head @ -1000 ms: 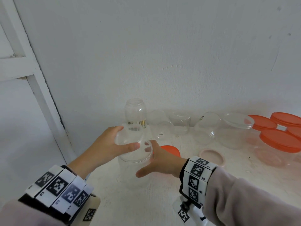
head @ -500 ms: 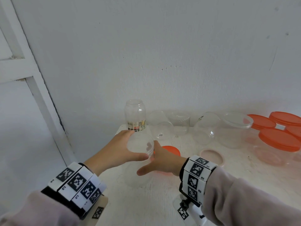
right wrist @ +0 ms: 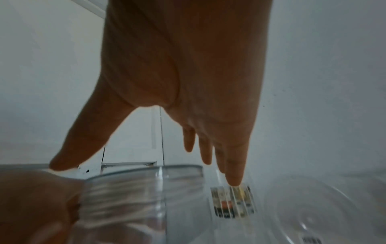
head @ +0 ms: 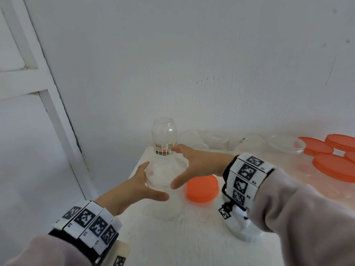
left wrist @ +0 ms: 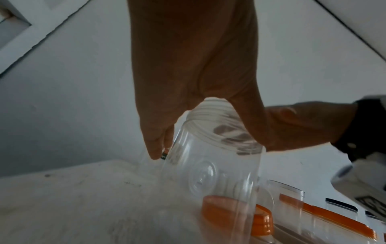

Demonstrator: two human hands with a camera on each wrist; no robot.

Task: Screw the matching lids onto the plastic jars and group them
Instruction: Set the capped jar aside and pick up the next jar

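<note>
A clear plastic jar (head: 167,206) with a clear lid (head: 163,173) on its mouth stands near the white table's left edge. My left hand (head: 153,182) grips its neck from the near left, thumb across the front; the left wrist view shows the threaded neck (left wrist: 211,115) between the thumb and fingers of that left hand (left wrist: 208,145). My right hand (head: 175,167) spreads over the lid, fingers straight, thumb at the near rim. In the right wrist view its thumb (right wrist: 62,161) touches the lid's rim (right wrist: 177,170). An orange lid (head: 202,189) lies just right of the jar.
A small open jar with a label (head: 164,139) stands right behind. Clear open jars (head: 192,139) and a clear-lidded tub (head: 286,144) line the wall. Orange-lidded tubs (head: 334,166) crowd the right. The table (head: 192,242) ends at left beside a door frame (head: 57,116).
My right hand has come up from the jar's right side and now spreads over the lid. My left hand has shifted to the jar's near-left side. The orange lid now shows in full.
</note>
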